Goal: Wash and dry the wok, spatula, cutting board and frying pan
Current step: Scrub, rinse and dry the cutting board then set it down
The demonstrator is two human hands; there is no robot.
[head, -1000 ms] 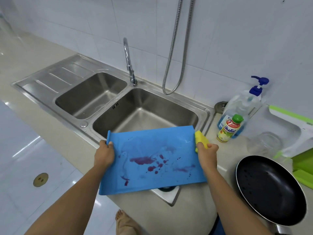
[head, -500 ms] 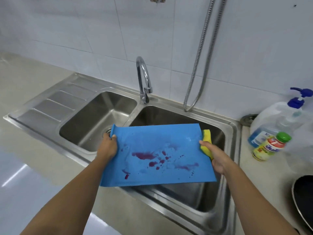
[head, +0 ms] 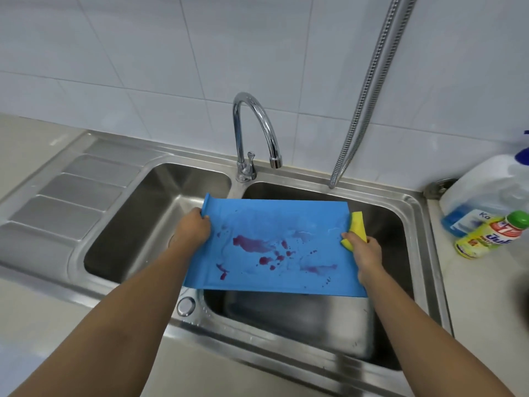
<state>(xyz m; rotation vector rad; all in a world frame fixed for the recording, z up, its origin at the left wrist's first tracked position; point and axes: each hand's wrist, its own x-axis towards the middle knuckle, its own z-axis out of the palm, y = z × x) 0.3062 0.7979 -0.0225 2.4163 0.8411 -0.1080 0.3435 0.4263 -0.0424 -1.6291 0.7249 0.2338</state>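
The double steel sink [head: 286, 353] spans the counter in front of you. You hold the blue cutting board [head: 274, 224], blotched purple-red, roughly level over the right basin, near side of the faucet [head: 252, 130]. A green-capped yellow bottle [head: 486, 239] lies on the counter at right. Your left hand [head: 193, 227] curls round the board's left edge. Your right hand [head: 367, 253] grips the right edge, clamping a yellow sponge [head: 357, 224] against it.
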